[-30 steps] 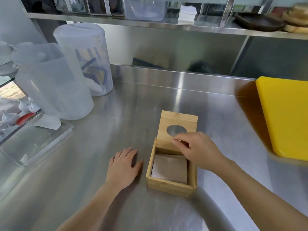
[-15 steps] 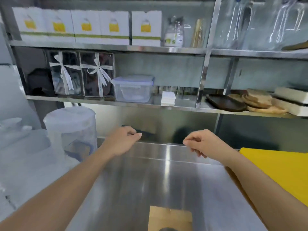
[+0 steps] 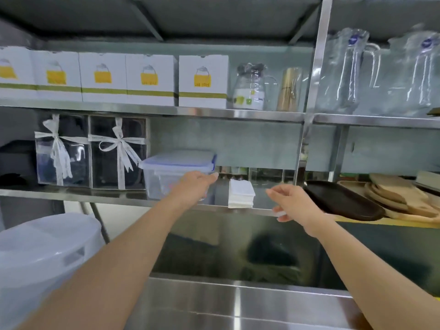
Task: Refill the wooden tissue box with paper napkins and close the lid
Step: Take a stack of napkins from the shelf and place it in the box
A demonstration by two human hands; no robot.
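Note:
A stack of white paper napkins (image 3: 241,193) sits on the lower steel shelf (image 3: 114,196), between my two raised hands. My left hand (image 3: 193,184) is just left of the stack, fingers extended and empty, in front of a clear plastic container. My right hand (image 3: 292,203) is just right of the stack, fingers loosely curled, holding nothing. Neither hand touches the napkins. The wooden tissue box is out of view below the frame.
A clear lidded container (image 3: 178,172) stands left of the napkins, with two ribboned gift boxes (image 3: 91,152) further left. A dark tray (image 3: 342,200) and wooden boards (image 3: 400,196) lie to the right. White cartons (image 3: 152,79) line the upper shelf. A translucent jug (image 3: 40,253) is at lower left.
The view has tilted up from the open wooden box on the counter to the shelves. Both hands left the box and rose toward the napkin stack on the lower shelf.

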